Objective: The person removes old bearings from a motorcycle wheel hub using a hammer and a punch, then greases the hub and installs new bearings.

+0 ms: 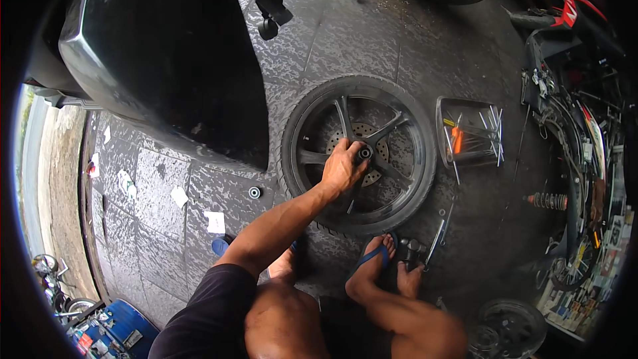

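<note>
A motorcycle wheel (424, 159) with a black tyre, dark spokes and a brake disc (377, 177) lies flat on the floor. At its centre my left hand (342, 165) is closed around a dark round hub piece (364, 152) with a ring-shaped middle. Whether that piece is seated in the hub or loose cannot be made out. My right hand (409, 279) is low beside my right foot, closed at a dark, lumpy metal object (412, 251); its kind is unclear, and my leg hides part of the arm. A small metal ring (254, 192), like a bearing, lies left of the wheel.
A clear tray (470, 160) with an orange-handled tool and metal rods is right of the wheel. A wrench (435, 242) lies nearer me. A shock absorber spring (550, 201) and a partly stripped motorcycle (565, 106) are far right. A large black body panel (179, 60) looms upper left.
</note>
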`<state>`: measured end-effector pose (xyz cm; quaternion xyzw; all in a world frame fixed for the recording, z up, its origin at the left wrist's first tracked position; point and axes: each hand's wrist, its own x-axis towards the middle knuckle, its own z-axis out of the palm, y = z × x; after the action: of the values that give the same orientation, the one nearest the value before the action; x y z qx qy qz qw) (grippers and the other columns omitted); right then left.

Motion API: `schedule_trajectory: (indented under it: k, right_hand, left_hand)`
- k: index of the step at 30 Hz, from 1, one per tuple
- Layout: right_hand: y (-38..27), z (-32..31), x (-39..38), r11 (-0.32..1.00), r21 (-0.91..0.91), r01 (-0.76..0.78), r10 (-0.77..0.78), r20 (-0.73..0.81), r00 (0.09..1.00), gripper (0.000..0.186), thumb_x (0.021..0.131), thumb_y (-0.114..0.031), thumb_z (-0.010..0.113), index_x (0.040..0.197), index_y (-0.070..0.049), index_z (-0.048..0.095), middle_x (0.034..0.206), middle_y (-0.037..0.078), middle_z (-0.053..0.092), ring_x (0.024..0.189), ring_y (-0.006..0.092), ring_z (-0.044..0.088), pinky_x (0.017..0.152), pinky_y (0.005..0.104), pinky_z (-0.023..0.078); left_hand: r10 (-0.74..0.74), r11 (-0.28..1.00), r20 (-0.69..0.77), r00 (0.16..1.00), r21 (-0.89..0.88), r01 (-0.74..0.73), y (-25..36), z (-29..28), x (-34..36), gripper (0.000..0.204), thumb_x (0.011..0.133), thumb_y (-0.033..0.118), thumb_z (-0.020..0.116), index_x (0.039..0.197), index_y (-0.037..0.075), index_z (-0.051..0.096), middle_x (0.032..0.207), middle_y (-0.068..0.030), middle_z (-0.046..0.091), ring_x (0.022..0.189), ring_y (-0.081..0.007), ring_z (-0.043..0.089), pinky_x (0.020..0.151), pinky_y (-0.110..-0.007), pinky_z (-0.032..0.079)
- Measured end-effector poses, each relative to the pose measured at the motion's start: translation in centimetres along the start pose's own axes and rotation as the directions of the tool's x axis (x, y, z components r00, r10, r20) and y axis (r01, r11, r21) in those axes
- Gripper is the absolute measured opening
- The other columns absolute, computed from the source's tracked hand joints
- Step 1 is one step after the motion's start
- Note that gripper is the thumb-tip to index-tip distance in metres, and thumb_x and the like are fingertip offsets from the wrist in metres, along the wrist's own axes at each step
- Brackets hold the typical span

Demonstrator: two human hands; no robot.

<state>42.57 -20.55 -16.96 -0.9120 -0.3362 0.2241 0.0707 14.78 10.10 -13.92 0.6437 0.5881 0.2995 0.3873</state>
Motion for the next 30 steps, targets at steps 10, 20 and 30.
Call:
schedule_trajectory:
  k: [10, 20, 30]
  right_hand:
    - [-8.9, -8.3, -0.2, 0.772, 0.624, 0.118, -0.233, 0.106, 0.967, 0.046, 0.091, -0.007, 0.064, 0.130, 0.003, 0.041, 0.065, 0.004, 0.054, 0.044, 0.0106, 0.049, 0.041, 0.0276, 0.044]
    - [-19.6, -7.5, 1.2, 0.861, 0.387, 0.329, -0.431, 0.212, 0.877, 0.051, 0.090, -0.032, 0.070, 0.118, 0.007, 0.054, 0.085, 0.025, 0.070, 0.077, 0.0374, 0.071, 0.071, 0.0435, 0.053]
    - [-25.8, -3.6, 4.0, 0.834, 0.344, 0.430, -0.521, 0.235, 0.821, 0.052, 0.094, -0.036, 0.062, 0.117, 0.011, 0.052, 0.095, 0.034, 0.066, 0.093, 0.0495, 0.065, 0.080, 0.0503, 0.051]
  left_hand:
    - [0.087, 0.863, -0.601, 0.795, 0.443, 0.241, -8.2, -9.9, 4.7, 0.063, 0.091, 0.043, 0.066, 0.133, 0.000, 0.050, 0.120, -0.0304, 0.058, 0.114, -0.0467, 0.054, 0.097, -0.050, 0.044]
    - [-0.284, 0.931, -0.139, 0.949, 0.198, 0.307, -9.9, -12.8, -7.3, 0.051, 0.096, 0.044, 0.056, 0.091, -0.006, 0.067, 0.088, -0.0322, 0.066, 0.080, -0.0481, 0.065, 0.073, -0.050, 0.051]
    - [-0.568, 0.821, -0.101, 0.817, 0.006, 0.571, -7.0, -13.5, -10.5, 0.062, 0.089, 0.045, 0.064, 0.121, -0.009, 0.061, 0.111, -0.0291, 0.068, 0.107, -0.0366, 0.067, 0.093, -0.041, 0.051]
